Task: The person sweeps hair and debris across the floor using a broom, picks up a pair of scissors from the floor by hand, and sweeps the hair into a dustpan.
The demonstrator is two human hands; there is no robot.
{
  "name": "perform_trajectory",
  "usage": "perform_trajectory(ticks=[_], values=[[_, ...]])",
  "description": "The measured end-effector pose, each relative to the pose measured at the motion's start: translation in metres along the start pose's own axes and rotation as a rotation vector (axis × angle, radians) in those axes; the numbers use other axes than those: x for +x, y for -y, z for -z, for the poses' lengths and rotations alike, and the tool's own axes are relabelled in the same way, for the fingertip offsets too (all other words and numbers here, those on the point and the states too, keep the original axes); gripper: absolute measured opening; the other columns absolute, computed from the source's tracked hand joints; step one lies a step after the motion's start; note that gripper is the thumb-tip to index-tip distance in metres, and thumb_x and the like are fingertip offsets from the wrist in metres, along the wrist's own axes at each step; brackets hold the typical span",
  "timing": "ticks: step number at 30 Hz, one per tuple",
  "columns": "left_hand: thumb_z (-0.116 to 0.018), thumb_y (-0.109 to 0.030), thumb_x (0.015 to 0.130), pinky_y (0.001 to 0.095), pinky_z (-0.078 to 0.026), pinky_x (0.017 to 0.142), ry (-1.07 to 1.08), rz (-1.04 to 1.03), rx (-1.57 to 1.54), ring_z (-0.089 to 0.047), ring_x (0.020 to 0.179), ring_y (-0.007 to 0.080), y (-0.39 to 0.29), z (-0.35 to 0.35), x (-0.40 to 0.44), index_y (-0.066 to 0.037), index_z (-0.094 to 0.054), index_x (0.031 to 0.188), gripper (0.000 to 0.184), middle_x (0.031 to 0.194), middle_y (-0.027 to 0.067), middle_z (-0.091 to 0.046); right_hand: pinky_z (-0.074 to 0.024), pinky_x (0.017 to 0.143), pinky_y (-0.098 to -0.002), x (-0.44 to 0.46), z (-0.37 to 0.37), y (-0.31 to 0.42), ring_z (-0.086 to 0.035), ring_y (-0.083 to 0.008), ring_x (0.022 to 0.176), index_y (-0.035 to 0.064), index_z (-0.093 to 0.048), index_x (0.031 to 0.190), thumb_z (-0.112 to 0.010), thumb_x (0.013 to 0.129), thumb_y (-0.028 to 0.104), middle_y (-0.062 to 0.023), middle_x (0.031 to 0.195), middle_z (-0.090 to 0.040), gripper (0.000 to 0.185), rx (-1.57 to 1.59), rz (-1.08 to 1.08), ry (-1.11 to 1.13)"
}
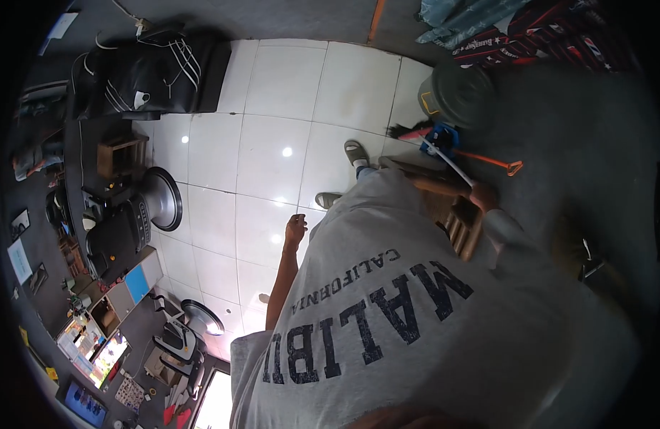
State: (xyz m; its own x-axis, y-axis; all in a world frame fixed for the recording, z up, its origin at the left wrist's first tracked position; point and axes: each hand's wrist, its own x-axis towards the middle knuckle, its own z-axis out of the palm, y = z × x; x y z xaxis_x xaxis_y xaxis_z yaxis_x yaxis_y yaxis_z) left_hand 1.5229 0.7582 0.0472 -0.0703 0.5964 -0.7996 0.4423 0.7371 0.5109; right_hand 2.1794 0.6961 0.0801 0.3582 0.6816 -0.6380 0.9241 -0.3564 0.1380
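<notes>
My right hand is wrapped round the end of a pale broom handle. The broom's red head with black bristles is down by the tiles, beside a blue dustpan with an orange handle. My left hand hangs at my side over the floor, its fingers loosely bent and nothing visible in them. Beneath my right arm is a slatted wooden chair or bench, partly hidden by my shirt.
A lidded grey bin stands beyond the dustpan. At the upper left is a black padded seat with cables on it. Barber chairs with round metal bases line the left side, near a wooden crate. White tiles cover the floor.
</notes>
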Motion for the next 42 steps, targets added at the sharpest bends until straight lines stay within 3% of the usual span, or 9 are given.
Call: perform_trajectory(ticks=[13, 20, 21, 22, 27, 29, 34, 38, 42], values=[[-0.047, -0.033, 0.095, 0.0284, -0.049, 0.059, -0.073, -0.009, -0.018, -0.063, 0.068, 0.0167, 0.018, 0.04, 0.017, -0.002, -0.059, 0.112, 0.037, 0.084, 0.0102, -0.065, -0.0503, 0.068, -0.0483, -0.07, 0.066, -0.073, -0.064, -0.0334, 0.076, 0.0149, -0.063, 0.098, -0.047, 0.092, 0.033, -0.015, 0.08, -0.065, 0.025, -0.201, -0.032, -0.109], [-0.05, -0.029, 0.095, 0.0276, -0.051, 0.058, -0.006, 0.042, -0.008, -0.061, 0.064, 0.015, 0.012, 0.026, 0.012, 0.0, -0.059, 0.111, 0.034, 0.08, 0.0106, -0.065, -0.0473, 0.055, -0.0478, 0.008, 0.021, -0.006, -0.062, -0.035, 0.059, 0.0054, -0.051, 0.099, -0.05, 0.09, 0.022, -0.0147, 0.07, -0.062, 0.019, -0.044, 0.425, -0.235], [-0.05, -0.028, 0.095, 0.0274, -0.05, 0.057, 0.005, 0.048, -0.005, -0.061, 0.063, 0.0147, 0.01, 0.024, 0.01, 0.0, -0.059, 0.111, 0.033, 0.08, 0.0103, -0.065, -0.0455, 0.045, -0.0412, -0.021, 0.116, 0.066, -0.06, -0.0279, 0.051, 0.0029, -0.05, 0.097, -0.05, 0.09, 0.019, -0.0146, 0.072, -0.061, 0.018, 0.303, 0.005, 0.362], [-0.05, -0.027, 0.095, 0.0273, -0.051, 0.058, 0.013, 0.044, 0.007, -0.06, 0.063, 0.0142, 0.005, 0.023, 0.008, 0.0, -0.059, 0.11, 0.032, 0.079, 0.0098, -0.064, -0.0411, 0.038, -0.0359, 0.005, 0.082, 0.064, -0.056, -0.022, 0.044, 0.003, -0.051, 0.111, -0.05, 0.089, 0.017, -0.0146, 0.069, -0.059, 0.026, 0.577, 0.023, 0.43], [-0.049, -0.029, 0.095, 0.0284, -0.051, 0.06, -0.008, -0.013, 0.026, -0.061, 0.066, 0.0162, -0.008, 0.028, 0.016, -0.001, -0.06, 0.111, 0.034, 0.081, 0.0107, -0.064, -0.0525, 0.067, -0.0429, 0.08, 0.06, 0.072, -0.066, -0.0294, 0.08, 0.0198, -0.047, 0.136, -0.052, 0.085, 0.014, -0.0148, 0.094, -0.066, 0.052, 0.06, 0.338, 0.11], [-0.049, -0.03, 0.095, 0.0292, -0.052, 0.061, -0.032, -0.051, 0.011, -0.062, 0.068, 0.0174, -0.012, 0.032, 0.017, 0.0, -0.06, 0.111, 0.036, 0.083, 0.0119, -0.065, -0.0505, 0.081, -0.0444, 0.065, 0.101, 0.071, -0.063, -0.0312, 0.098, 0.0248, -0.052, 0.131, -0.053, 0.083, 0.015, -0.0118, 0.105, -0.066, 0.049, 0.005, 0.086, 0.194], [-0.045, -0.035, 0.097, 0.028, -0.047, 0.058, -0.055, -0.074, 0.014, -0.062, 0.073, 0.0152, -0.008, 0.039, 0.022, -0.006, -0.057, 0.117, 0.037, 0.09, 0.0075, -0.063, -0.0511, 0.081, -0.0433, 0.059, 0.128, 0.022, -0.065, -0.0287, 0.093, 0.0138, -0.064, 0.111, -0.055, 0.086, 0.014, -0.0115, 0.097, -0.067, 0.027, -0.312, 0.034, 0.02], [-0.047, -0.032, 0.096, 0.0299, -0.051, 0.062, -0.075, -0.028, -0.034, -0.063, 0.069, 0.0186, -0.007, 0.03, 0.012, 0.0, -0.059, 0.113, 0.038, 0.086, 0.0143, -0.065, -0.0519, 0.073, -0.0425, 0.049, 0.092, -0.063, -0.065, -0.0279, 0.081, 0.0136, -0.061, 0.116, -0.055, 0.087, 0.018, -0.0096, 0.08, -0.064, 0.03, -0.408, 0.27, -0.33], [-0.047, -0.031, 0.096, 0.0292, -0.051, 0.061, -0.039, 0.034, -0.034, -0.063, 0.067, 0.0176, 0.007, 0.017, 0.005, 0.0, -0.059, 0.113, 0.037, 0.084, 0.0135, -0.065, -0.0514, 0.069, -0.0438, -0.014, 0.136, -0.049, -0.064, -0.0298, 0.077, 0.0175, -0.061, 0.115, -0.054, 0.085, 0.014, -0.0108, 0.08, -0.064, 0.031, -0.276, 0.179, -0.168]])
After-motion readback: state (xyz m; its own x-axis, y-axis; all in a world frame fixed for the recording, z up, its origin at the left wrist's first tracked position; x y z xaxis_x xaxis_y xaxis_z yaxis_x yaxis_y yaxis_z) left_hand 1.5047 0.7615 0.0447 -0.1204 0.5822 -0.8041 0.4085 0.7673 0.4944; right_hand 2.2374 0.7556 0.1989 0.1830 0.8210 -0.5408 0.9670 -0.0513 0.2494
